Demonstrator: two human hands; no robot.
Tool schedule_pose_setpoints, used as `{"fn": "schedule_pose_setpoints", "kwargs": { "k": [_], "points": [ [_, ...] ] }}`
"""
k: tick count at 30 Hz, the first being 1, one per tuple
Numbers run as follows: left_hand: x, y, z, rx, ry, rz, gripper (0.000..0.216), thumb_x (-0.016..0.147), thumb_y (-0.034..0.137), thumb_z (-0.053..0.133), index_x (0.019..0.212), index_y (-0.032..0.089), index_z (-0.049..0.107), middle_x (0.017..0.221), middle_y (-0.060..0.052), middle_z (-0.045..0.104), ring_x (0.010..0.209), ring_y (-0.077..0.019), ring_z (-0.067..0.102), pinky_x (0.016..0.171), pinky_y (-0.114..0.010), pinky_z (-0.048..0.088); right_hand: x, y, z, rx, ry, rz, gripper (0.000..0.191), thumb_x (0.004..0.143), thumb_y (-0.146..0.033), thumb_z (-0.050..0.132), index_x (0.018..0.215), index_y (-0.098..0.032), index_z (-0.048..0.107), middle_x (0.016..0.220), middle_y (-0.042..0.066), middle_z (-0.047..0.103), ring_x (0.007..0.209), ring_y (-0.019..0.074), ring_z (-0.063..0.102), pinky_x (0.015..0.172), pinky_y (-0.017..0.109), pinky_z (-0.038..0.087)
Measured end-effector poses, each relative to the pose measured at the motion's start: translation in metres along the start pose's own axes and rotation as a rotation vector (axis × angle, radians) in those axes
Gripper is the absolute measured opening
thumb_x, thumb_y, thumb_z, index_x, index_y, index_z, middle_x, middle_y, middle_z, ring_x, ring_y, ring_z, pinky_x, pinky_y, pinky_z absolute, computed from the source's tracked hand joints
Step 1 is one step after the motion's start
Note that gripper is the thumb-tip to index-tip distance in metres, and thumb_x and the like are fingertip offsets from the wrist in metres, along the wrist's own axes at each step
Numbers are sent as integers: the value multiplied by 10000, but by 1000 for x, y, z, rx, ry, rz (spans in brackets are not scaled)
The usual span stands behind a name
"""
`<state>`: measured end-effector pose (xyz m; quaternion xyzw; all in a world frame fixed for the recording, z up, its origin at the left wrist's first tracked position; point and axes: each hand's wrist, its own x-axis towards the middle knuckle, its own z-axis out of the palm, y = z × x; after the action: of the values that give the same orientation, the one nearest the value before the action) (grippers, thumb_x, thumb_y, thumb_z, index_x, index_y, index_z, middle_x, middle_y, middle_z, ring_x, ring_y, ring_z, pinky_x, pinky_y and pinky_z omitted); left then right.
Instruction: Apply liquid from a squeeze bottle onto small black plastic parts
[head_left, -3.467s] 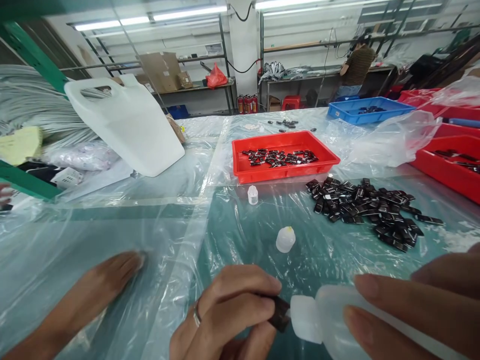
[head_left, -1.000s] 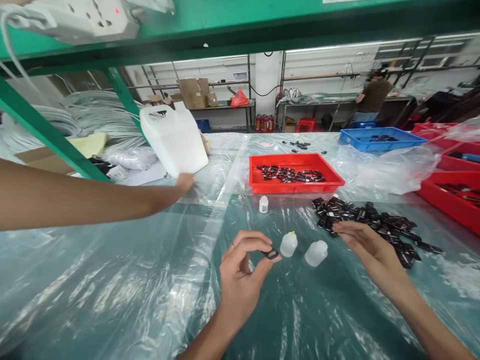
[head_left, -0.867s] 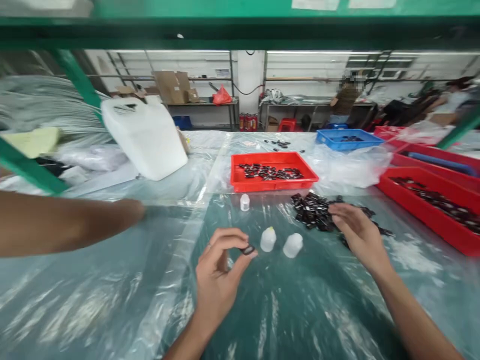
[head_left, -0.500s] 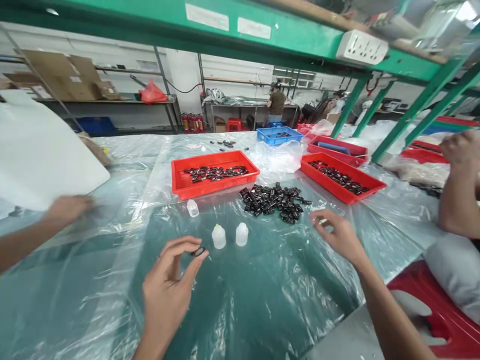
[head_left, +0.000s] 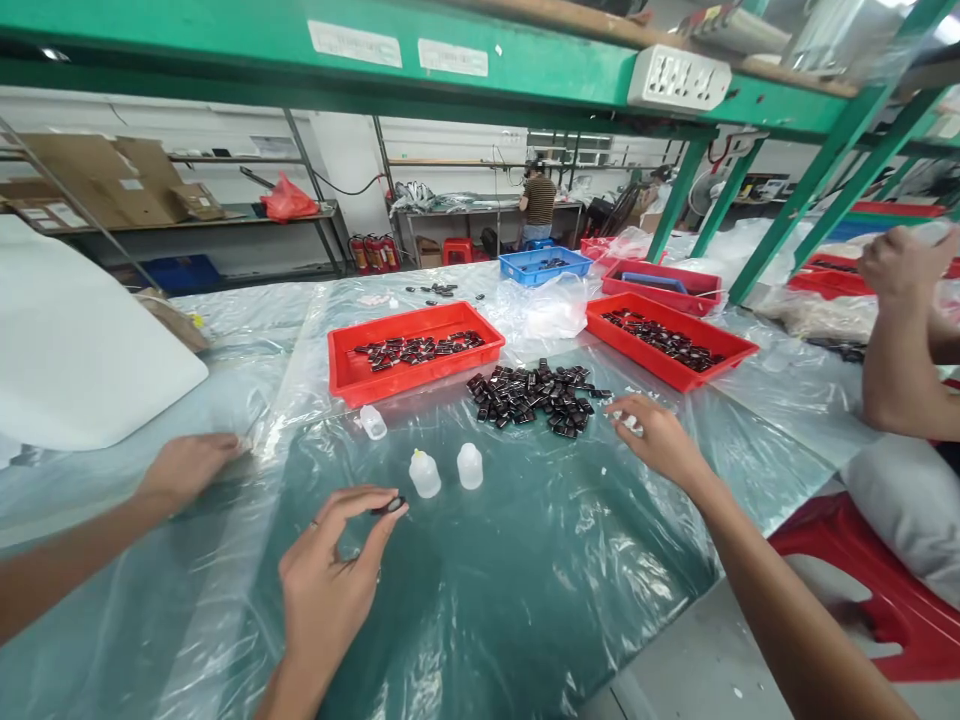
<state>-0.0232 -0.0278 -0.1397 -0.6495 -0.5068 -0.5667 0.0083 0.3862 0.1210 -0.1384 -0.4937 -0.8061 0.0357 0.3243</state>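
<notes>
My left hand [head_left: 330, 570] pinches a small black oval piece [head_left: 390, 505] with a pale face between thumb and forefinger, above the green table. My right hand [head_left: 660, 440] is low over a scatter of tiny white pieces [head_left: 634, 425], thumb and forefinger curled toward each other; what lies between their tips is too small to make out. Left of it lies a heap of black parts [head_left: 532, 395]. Two white, translucent small bottles [head_left: 470, 466] stand between my hands, one with a yellowish tip. A third clear, cap-like piece [head_left: 372, 422] rests behind them.
A red tray [head_left: 345, 385] and a second red tray [head_left: 694, 378] hold black parts; a blue tray [head_left: 525, 275] stands farther back. Other people's hands are at the left [head_left: 191, 465] and right [head_left: 904, 260]. A green shelf beam [head_left: 525, 70] crosses above. Plastic film covers the table.
The view has shifted slightly. My left hand still holds the black piece, and my right stays at the white bits. The other person's hand at left has moved toward the middle, away from the white sheet.
</notes>
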Motion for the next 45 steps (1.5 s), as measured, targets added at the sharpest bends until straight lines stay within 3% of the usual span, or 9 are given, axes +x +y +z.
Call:
{"fn": "schedule_pose_setpoints", "kwargs": {
  "k": [6,12,19,25,27,31,37,41,45],
  "points": [
    [-1,-2,0,0,-19,-49,168,891,123,760,974,257,701,935,39,751,902,-128,710,845,-253,540,76,-60,19,131,132,-125,211,954,-267,547,1086,-208,700,942,55,693,810,206,690,723,321,558],
    [-2,3,-1,-45,36,-98,176,910,118,739,983,263,670,953,19,739,929,-149,705,832,-292,575,72,-80,63,210,122,-212,221,981,-256,509,1078,-195,697,1062,90,712,832,222,699,762,356,556],
    [-2,16,1,-79,28,-104,207,897,83,735,985,257,665,947,3,742,921,-169,711,811,-317,589,67,-52,62,202,141,-138,203,950,-291,543,1041,-226,712,959,77,710,792,228,680,748,359,551],
    [-3,17,3,-157,40,-84,253,863,25,729,971,252,698,951,19,731,926,-147,702,855,-280,567,75,21,37,62,422,239,233,1037,-355,540,1087,-159,654,988,78,696,845,208,678,809,393,579],
    [-4,14,2,-154,50,-82,244,868,37,726,979,253,699,953,18,723,932,-147,702,863,-276,572,74,43,35,35,430,321,265,1046,-401,591,1047,-145,655,932,38,686,822,182,678,790,373,590],
    [-6,11,1,-87,32,-60,207,875,87,738,979,262,701,947,10,738,927,-167,721,796,-278,598,73,52,44,38,308,334,247,1019,-389,669,1043,-143,679,982,34,703,872,178,691,839,384,601],
    [-7,12,0,-18,46,-70,143,882,156,746,956,270,701,922,8,751,895,-197,741,763,-323,606,76,29,39,74,94,258,263,1011,-402,675,945,-147,677,915,18,693,825,167,674,833,377,586],
    [-7,13,1,-30,40,-63,170,889,124,736,972,264,686,933,17,739,903,-169,729,794,-296,593,71,-20,31,213,-90,76,282,1018,-423,640,937,-157,685,915,32,704,784,159,660,773,342,572],
    [-5,17,0,-53,24,-28,221,893,60,718,995,250,672,947,15,717,928,-146,706,808,-265,578,55,-85,49,403,-354,-160,194,942,-388,706,1037,-221,730,1014,36,722,798,159,672,712,291,562]
  ]
}}
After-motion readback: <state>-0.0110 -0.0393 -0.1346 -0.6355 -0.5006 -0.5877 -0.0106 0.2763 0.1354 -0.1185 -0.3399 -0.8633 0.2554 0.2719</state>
